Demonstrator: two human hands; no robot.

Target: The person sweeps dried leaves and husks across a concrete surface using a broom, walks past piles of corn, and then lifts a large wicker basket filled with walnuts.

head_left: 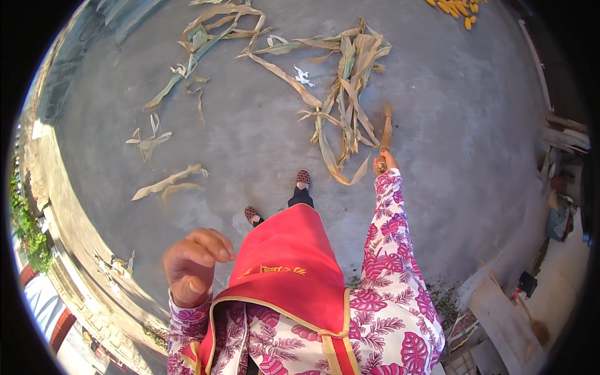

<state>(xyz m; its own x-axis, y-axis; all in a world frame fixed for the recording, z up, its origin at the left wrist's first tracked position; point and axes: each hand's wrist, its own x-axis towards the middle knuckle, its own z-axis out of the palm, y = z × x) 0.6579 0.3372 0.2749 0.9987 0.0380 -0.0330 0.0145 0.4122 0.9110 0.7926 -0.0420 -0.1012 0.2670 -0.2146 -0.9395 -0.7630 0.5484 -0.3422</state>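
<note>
My right hand [392,160] is stretched forward on the right and closed around a short straw hand broom [387,128], its bristle end pointing away from me. Just left of the broom, a heap of dry corn leaves [351,87] lies on the grey concrete floor [456,162]; whether broom and leaves touch, I cannot tell. My left hand [197,262] hovers at the lower left, beside my red apron [290,244]. Its fingers are loosely bent and apart from the thumb, with nothing seen in them.
More dry leaves [169,181] are scattered at the left, and a white scrap [304,77] lies near the heap. Yellow corn cobs [459,9] lie at the far right. My shoes [303,177] stand on the floor ahead. A long broom [531,322] is at the lower right.
</note>
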